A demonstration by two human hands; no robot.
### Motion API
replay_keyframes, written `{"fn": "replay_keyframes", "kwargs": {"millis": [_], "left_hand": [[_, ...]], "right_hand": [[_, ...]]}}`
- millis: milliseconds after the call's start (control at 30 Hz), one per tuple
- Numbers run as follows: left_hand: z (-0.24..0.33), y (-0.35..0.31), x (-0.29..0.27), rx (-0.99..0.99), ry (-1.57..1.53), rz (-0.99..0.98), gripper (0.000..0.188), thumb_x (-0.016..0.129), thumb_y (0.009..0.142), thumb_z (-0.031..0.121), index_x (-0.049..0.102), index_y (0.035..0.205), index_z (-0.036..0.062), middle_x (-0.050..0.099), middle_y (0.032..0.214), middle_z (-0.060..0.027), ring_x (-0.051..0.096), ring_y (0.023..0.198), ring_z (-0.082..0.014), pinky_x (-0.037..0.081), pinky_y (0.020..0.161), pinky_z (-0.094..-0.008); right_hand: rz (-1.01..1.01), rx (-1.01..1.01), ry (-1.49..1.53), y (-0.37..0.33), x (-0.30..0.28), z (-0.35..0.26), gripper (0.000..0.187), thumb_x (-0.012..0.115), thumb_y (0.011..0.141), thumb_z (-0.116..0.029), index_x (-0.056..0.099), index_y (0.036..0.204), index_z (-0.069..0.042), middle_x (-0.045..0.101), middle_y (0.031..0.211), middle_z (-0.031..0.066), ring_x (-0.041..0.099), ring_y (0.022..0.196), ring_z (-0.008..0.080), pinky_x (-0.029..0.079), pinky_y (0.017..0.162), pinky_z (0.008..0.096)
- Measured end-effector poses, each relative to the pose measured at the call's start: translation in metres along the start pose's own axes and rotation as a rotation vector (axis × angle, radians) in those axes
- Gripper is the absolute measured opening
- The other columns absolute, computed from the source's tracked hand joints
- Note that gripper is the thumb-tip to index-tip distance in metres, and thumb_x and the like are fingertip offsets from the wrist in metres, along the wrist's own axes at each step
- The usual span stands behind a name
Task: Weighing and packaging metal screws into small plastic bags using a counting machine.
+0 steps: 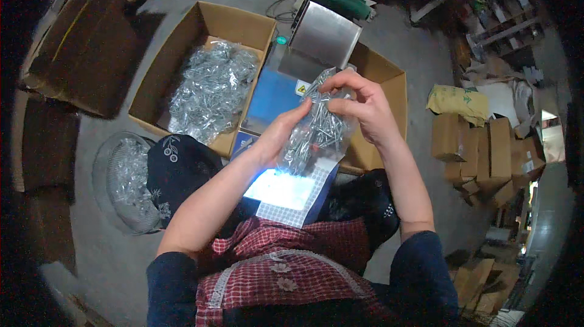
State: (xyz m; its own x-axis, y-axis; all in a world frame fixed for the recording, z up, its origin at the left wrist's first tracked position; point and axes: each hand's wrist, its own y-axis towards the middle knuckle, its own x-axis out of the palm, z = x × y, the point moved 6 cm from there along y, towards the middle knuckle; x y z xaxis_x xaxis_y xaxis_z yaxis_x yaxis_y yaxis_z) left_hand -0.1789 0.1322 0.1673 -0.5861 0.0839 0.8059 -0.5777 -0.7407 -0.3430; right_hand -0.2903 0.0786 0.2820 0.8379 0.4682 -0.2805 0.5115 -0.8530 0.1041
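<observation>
A clear plastic bag (325, 125) full of thin silvery metal pieces, like screws or nails, is held up in front of me. My left hand (285, 127) grips its left side, the thumb near the upper edge. From the right, my right hand (368, 105) has its fingers curled and pinching at the bag's upper part. Below the bag, a white sheet with rows of small round marks (283, 214) lies over my lap, partly washed out by a bright light. Right behind the bag stands a blue machine with a sloping metal top (322, 38).
An open cardboard box (143, 99) heaped with similar filled bags stands left of the machine. Another open box (389, 77) is at its right. A mesh basket (103, 175) with more bags sits by my left knee. Stacked cartons (486, 150) and a yellow sack (457, 105) stand far right.
</observation>
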Motion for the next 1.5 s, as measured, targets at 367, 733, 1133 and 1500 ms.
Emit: {"fn": "replay_keyframes", "kwargs": {"millis": [367,733,1133,1500], "left_hand": [[0.004,-0.001,0.011,0.082,-0.049,-0.106,0.052,0.039,0.1,0.05,0.055,0.125,0.007,0.068,0.105,-0.0105,0.07,0.086,-0.021,0.059,0.07,-0.0334],[0.009,-0.001,-0.018,0.226,-0.069,-0.025,0.045,0.045,0.1,0.045,0.052,0.125,0.0086,0.069,0.098,-0.0154,0.064,0.063,-0.0139,0.052,0.051,-0.0263],[0.01,-0.016,-0.015,0.435,0.387,0.128,0.035,0.059,0.096,0.036,0.067,0.107,0.003,0.067,0.094,-0.0026,0.06,0.079,-0.0084,0.048,0.071,-0.0246],[0.027,-0.04,-0.003,0.545,0.389,-0.002,0.04,0.064,0.092,0.028,0.062,0.121,0.0,0.066,0.105,-0.0031,0.059,0.092,-0.01,0.047,0.081,-0.0259]], "right_hand": [[0.012,0.077,0.063,-0.009,0.009,-0.001,0.018,0.069,0.08,-0.007,0.063,0.097,-0.002,0.06,0.093,0.0005,0.056,0.091,0.0103,0.043,0.083,0.0247],[0.381,-0.054,0.223,0.025,-0.055,0.01,0.031,0.068,0.086,-0.014,0.062,0.114,-0.002,0.065,0.106,0.0052,0.058,0.101,0.0148,0.044,0.092,0.0309],[0.244,0.047,0.07,0.014,-0.002,0.035,0.017,0.066,0.09,-0.015,0.068,0.098,-0.001,0.067,0.086,0.0008,0.06,0.078,0.0071,0.047,0.072,0.022],[0.393,0.02,0.054,-0.002,-0.005,0.008,0.017,0.067,0.091,-0.016,0.071,0.099,-0.001,0.064,0.07,-0.0012,0.05,0.049,0.0018,0.031,0.04,0.0167]]}}
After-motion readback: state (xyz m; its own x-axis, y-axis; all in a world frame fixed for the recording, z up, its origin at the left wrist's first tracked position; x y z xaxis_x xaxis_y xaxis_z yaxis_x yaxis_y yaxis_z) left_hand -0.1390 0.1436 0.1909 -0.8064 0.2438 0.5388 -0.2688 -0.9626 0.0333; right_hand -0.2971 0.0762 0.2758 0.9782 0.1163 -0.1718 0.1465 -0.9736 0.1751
